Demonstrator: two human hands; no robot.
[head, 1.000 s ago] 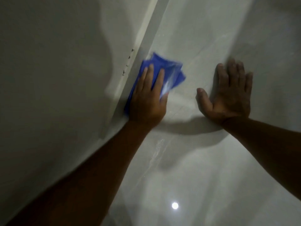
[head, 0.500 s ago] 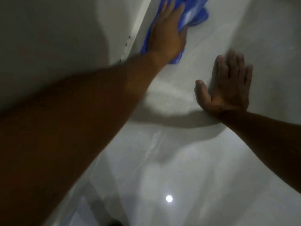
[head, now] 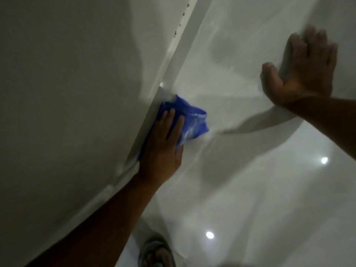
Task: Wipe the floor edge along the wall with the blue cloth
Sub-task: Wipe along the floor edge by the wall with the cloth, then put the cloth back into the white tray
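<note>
The blue cloth (head: 192, 120) lies bunched on the glossy floor, pressed against the floor edge (head: 154, 112) where the floor meets the pale wall. My left hand (head: 163, 143) lies flat on the cloth with fingers pointing up along the edge; its palm hides the cloth's near part. My right hand (head: 302, 74) rests flat on the floor far to the right, fingers spread and a little blurred, holding nothing.
The pale wall (head: 67, 93) fills the left side, with small dark specks (head: 179, 26) on its skirting further up. The shiny floor (head: 250, 189) shows bright light reflections. A foot in a sandal (head: 158, 253) shows at the bottom edge.
My left hand has pulled the cloth back toward me along the wall edge after a far reach. The right hand sits further up and to the right in view.
</note>
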